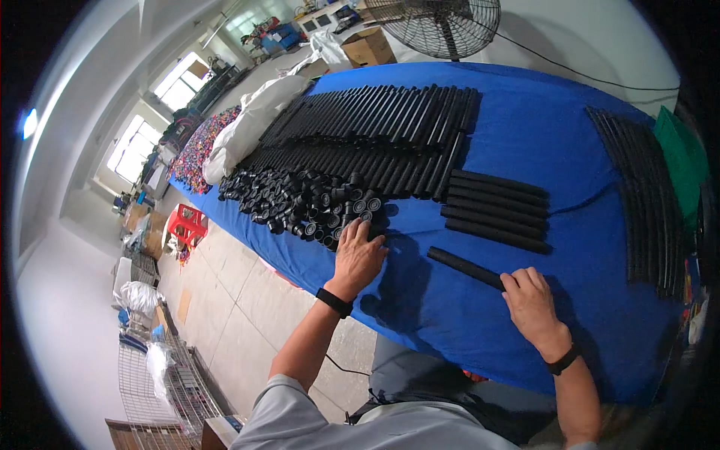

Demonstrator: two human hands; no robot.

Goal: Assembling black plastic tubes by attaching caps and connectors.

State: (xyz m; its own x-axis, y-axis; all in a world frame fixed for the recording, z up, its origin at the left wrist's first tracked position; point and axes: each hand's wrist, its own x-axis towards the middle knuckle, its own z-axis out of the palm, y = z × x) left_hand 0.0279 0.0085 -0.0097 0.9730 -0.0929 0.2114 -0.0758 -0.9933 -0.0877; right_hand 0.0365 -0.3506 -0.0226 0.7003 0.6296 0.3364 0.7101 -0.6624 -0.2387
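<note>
My right hand pinches the near end of a black tube, which lies slanted across the blue cloth. At the right edge of a heap of small round black caps, my left hand has its fingers curled down among the pieces. Whatever those fingertips hold is hidden. Beyond the held tube, several loose black tubes lie side by side in a row.
Stacked black tubes fill the table's far middle, beside a white sack and many small colourful pieces. Thin black rods and green material lie right. A fan stands behind the blue-covered table.
</note>
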